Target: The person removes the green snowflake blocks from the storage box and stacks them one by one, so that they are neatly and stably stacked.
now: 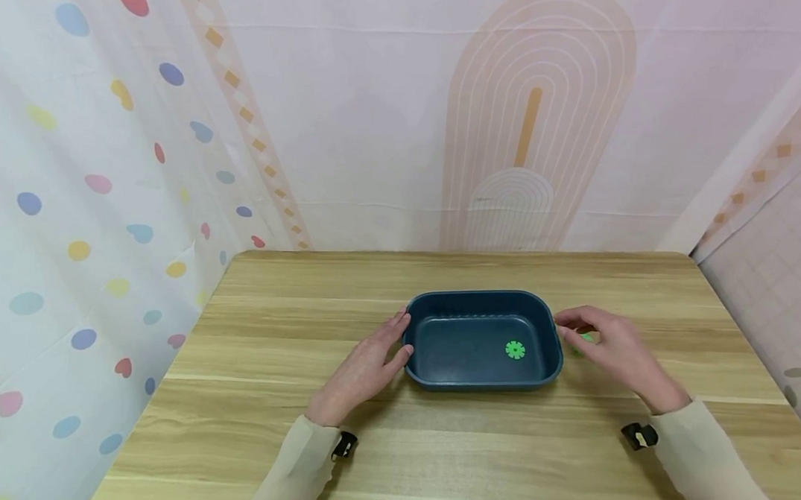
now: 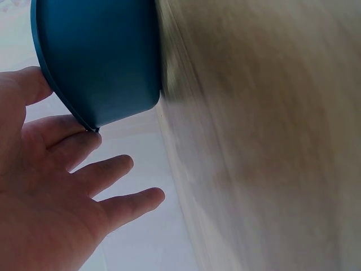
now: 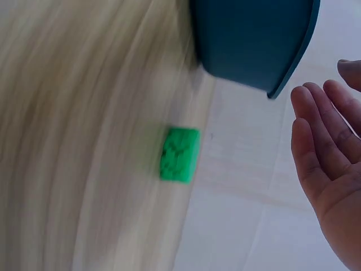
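Observation:
A dark blue rectangular tub (image 1: pixel 456 349) stands on the table with a green notched disc (image 1: pixel 509 349) lying in its right half. My left hand (image 1: pixel 366 368) rests against the tub's left end, thumb and fingers spread along the rim, not curled round it. Beside the right end is my right hand (image 1: pixel 617 353), fingers loosely bent and holding nothing, its fingertips close to the rim. Partly hidden under that hand in the head view, a green piece sits on the table; the right wrist view shows it as a small green block (image 3: pixel 180 155) with a notched surface.
The wood-grain table (image 1: pixel 290 327) reaches back to a patterned white curtain (image 1: pixel 379 130). Another curtain with coloured dots (image 1: pixel 74 191) hangs along the left. Black straps (image 1: pixel 639 436) sit by both wrists over beige sleeves (image 1: pixel 713 465).

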